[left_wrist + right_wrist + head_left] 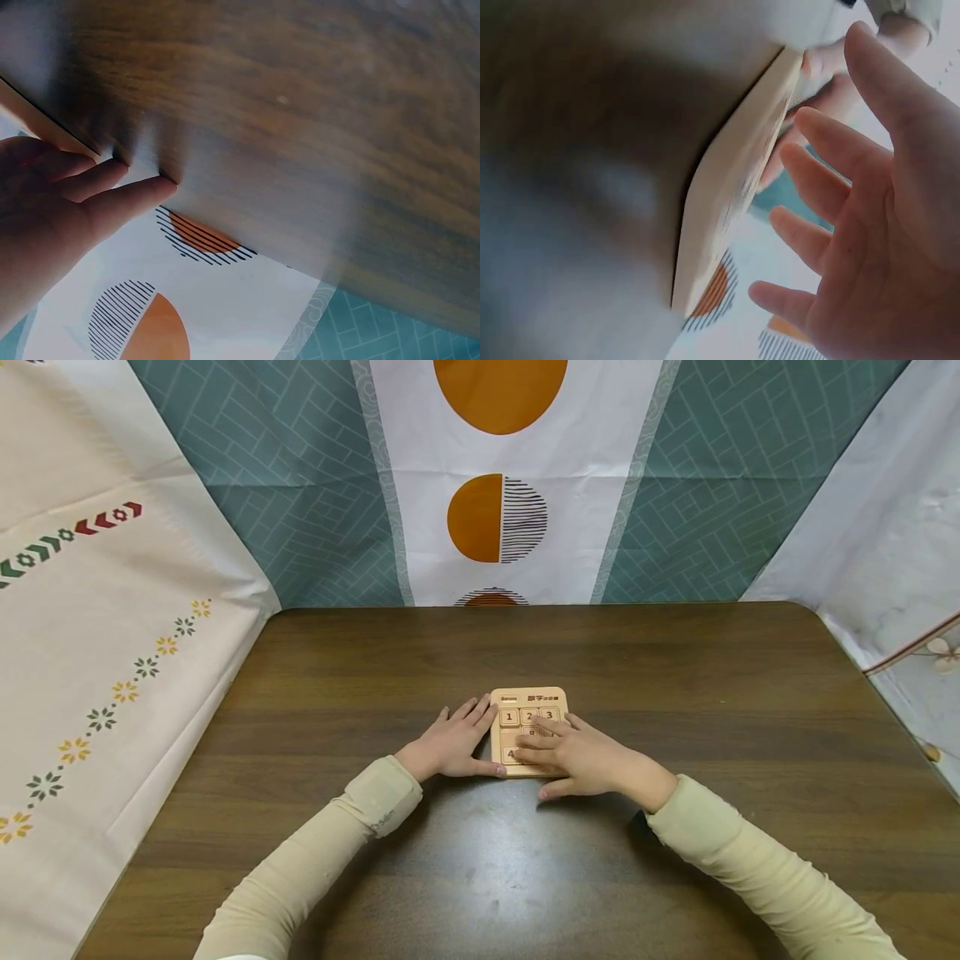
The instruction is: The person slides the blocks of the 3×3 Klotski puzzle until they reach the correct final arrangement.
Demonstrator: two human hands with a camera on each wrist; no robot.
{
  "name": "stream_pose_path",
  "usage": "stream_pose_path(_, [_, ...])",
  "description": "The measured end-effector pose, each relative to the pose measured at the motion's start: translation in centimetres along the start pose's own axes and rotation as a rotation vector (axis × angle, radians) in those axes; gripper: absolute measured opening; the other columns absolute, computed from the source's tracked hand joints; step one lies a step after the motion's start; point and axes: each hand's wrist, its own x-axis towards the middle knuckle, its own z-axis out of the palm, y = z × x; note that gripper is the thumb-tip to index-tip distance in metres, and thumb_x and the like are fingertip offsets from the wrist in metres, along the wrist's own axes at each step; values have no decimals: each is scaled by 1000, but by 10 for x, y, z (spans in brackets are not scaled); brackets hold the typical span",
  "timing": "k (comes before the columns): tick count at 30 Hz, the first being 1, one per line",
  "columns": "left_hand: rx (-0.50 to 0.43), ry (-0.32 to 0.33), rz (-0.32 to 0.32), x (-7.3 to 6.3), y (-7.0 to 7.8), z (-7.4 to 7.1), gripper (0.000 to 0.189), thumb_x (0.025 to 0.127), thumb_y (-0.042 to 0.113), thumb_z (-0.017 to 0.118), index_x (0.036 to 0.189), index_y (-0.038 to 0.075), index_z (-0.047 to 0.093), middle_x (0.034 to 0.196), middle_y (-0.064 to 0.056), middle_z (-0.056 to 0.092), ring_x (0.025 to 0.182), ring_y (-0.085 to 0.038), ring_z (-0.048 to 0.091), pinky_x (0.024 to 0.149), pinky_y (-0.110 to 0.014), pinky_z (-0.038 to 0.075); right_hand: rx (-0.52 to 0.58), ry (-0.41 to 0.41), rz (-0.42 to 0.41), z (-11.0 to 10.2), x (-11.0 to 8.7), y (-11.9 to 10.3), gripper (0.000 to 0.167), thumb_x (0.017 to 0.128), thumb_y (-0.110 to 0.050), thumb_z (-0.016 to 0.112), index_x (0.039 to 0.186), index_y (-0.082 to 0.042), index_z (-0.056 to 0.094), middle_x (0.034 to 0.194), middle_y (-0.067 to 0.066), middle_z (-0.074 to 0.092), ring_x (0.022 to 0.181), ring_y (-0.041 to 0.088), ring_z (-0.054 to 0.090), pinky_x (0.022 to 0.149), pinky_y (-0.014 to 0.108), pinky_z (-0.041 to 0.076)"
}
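Note:
A small wooden sliding number puzzle [517,692] lies flat on the table, its top row of tiles reading 1 [509,717], 2 and 3. A 4 tile [511,755] shows at the lower left; other tiles are partly hidden under the right hand. My left hand [453,745] rests along the puzzle's left side, fingers straight at the edge and thumb at the near left corner. Spread over the tiles from the right is my right hand [588,762], its thumb off the near edge. In the right wrist view its fingers stand just above the puzzle's face [742,187].
The brown wooden table [360,668] stretches around the puzzle to both sides. Behind it hangs a teal and white cloth [570,527] with orange circles. A cream embroidered cloth [90,635] is at the left, and a pale cloth [885,552] at the right.

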Motion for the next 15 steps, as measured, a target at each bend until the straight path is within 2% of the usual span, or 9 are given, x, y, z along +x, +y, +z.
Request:
stream_pose_path(6, [4,4,0,0,0,0,103,77,73,44,147,10,3,152,-9,-3,138,-27,6,103,-55,16,-21,-29,-6,1,5,-7,65,84,-52,55,135,-14,47,141,0,39,134,31,21,101,58,17])
stream_pose_path(15, [0,9,8,1,-1,2,103,77,73,43,148,11,3,152,-9,-2,138,-27,6,103,-56,17,8,-39,21,-3,16,5,64,85,-50,56,136,-13,46,141,3,40,134,34,21,100,58,20])
